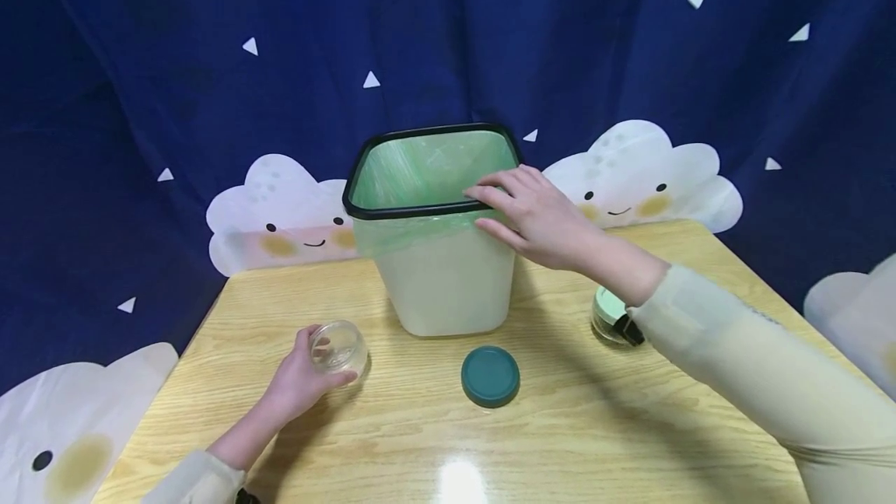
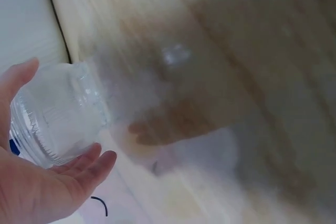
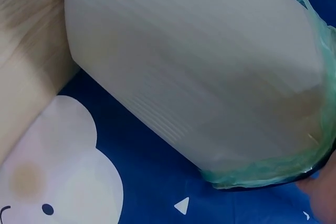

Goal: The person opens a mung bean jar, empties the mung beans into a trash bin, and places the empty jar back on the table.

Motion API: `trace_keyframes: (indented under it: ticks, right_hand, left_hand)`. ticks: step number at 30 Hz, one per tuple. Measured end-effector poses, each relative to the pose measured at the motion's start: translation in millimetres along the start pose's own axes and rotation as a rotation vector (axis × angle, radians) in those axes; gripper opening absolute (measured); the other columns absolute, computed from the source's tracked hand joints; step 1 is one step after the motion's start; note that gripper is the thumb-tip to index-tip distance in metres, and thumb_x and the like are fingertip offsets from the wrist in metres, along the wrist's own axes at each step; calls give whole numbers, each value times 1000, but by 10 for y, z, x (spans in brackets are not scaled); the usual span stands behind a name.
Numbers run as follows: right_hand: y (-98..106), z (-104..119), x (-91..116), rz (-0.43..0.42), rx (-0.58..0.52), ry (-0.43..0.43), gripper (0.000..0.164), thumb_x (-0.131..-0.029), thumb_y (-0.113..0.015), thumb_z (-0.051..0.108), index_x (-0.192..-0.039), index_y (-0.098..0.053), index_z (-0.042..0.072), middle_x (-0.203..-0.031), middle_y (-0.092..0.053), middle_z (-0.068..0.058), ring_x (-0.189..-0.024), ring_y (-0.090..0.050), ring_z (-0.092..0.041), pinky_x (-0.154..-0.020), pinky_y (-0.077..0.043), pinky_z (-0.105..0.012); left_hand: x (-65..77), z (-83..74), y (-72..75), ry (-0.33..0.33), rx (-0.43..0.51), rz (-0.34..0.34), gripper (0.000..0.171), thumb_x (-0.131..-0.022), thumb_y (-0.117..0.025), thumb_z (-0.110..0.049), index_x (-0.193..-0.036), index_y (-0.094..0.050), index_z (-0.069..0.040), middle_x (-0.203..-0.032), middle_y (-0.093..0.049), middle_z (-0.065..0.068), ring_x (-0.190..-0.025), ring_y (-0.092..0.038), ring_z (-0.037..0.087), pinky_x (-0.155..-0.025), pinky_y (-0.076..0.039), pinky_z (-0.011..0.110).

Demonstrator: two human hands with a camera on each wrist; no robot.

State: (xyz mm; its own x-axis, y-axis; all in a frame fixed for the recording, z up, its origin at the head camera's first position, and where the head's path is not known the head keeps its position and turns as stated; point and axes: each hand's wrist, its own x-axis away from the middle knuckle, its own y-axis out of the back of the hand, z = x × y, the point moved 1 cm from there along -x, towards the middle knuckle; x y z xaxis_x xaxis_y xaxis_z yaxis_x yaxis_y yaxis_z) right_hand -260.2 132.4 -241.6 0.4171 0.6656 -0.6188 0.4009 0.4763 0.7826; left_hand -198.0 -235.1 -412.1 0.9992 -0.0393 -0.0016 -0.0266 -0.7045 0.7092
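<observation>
Left hand [image 1: 302, 373] grips glass jar [image 1: 350, 350]; green bag [image 1: 430, 169] lines bin [image 1: 448, 286].

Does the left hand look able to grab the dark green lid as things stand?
Probably not: the left hand already grips the clear glass jar, though the way across the tabletop to the dark green lid looks free.
</observation>
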Motion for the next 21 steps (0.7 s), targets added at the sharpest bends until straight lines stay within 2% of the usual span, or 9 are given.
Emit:
trace_keyframes:
  ticks: [2,5,8,10,13,17,21]
  right_hand:
    - [15,-7,1,9,3,8,40,-96,-61,25,-130,-58,6,-121,-58,-16,-110,-51,-34,-97,-36,-47]
    - [28,-14,14,7,1,28,45,-95,-62,27,-133,-55,5,-124,-56,-16,-111,-51,-34,-97,-36,-47]
    - [45,-12,53,-4,2,52,48,-95,-61,29,-135,-52,4,-127,-54,-17,-112,-51,-34,-97,-37,-46]
    - [71,-9,93,-11,3,61,50,-97,-58,32,-137,-50,4,-130,-52,-18,-114,-50,-35,-98,-37,-46]
    - [130,-6,163,-22,13,62,54,-101,-48,42,-140,-46,4,-136,-48,-19,-119,-48,-36,-101,-36,-48]
    - [224,-13,265,-28,40,58,63,-102,-33,52,-142,-42,5,-144,-41,-20,-127,-43,-37,-102,-35,-52]
    - [323,-34,386,-16,63,41,66,-101,-30,55,-144,-40,7,-149,-36,-18,-135,-36,-37,-103,-34,-54]
  left_hand:
    - [-1,-13,14,-28,-58,-4,102,-73,-86,-32,-143,-21,6,-134,-47,32,-120,-49,46,-94,-42,57]
    - [20,-53,42,-97,-221,-42,105,-73,-84,-39,-145,-22,5,-137,-45,32,-121,-47,47,-90,-42,62]
    - [68,-112,67,-196,-387,-109,102,-71,-84,-41,-143,-29,5,-136,-45,29,-121,-46,46,-86,-44,63]
    - [98,-164,86,-268,-441,-144,98,-71,-85,-40,-141,-32,4,-136,-46,28,-121,-46,45,-87,-44,62]
    - [140,-252,128,-367,-470,-190,93,-72,-84,-39,-138,-34,4,-134,-47,28,-120,-47,44,-90,-44,59]
    - [174,-380,214,-455,-460,-232,90,-75,-83,-38,-138,-36,5,-134,-46,28,-122,-46,44,-91,-43,59]
    - [168,-517,323,-511,-459,-245,89,-76,-81,-38,-139,-36,6,-136,-45,27,-124,-44,44,-95,-40,59]
